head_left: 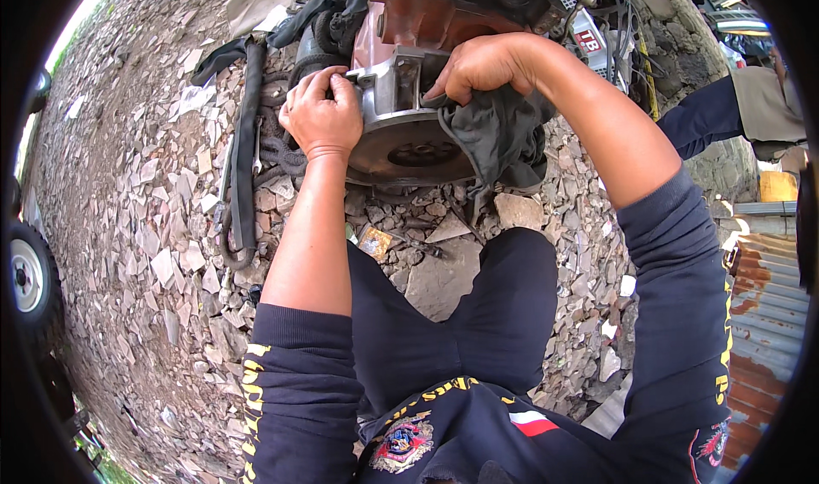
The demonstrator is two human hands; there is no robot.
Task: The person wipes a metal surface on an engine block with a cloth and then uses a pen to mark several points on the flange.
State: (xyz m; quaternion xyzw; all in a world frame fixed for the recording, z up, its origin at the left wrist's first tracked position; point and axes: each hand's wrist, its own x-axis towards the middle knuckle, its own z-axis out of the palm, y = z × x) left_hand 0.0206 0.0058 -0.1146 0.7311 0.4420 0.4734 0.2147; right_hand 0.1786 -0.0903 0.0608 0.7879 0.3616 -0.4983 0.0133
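Observation:
In front of my knees stands an engine block point(401, 25) with reddish paint and a bare silver metal housing point(395, 87) at its near end. A round, brownish flywheel point(384, 155) shows below the housing. My left hand point(322, 113) rests on the left edge of the housing, its fingers curled over the rim. With bent fingers, my right hand point(482, 67) presses a dark grey cloth point(503, 134) against the right side of the housing. The rest of the cloth hangs down over the flywheel's right side. My right fingertips are partly hidden in the cloth.
Broken tile and stone point(153, 202) cover the ground. A dark hose or strap point(247, 142) lies left of the engine. A white and red box point(590, 42) stands behind on the right. Rusty corrugated sheet point(763, 313) is at far right, a wheel point(32, 275) at far left. Another person's leg point(704, 119) shows right.

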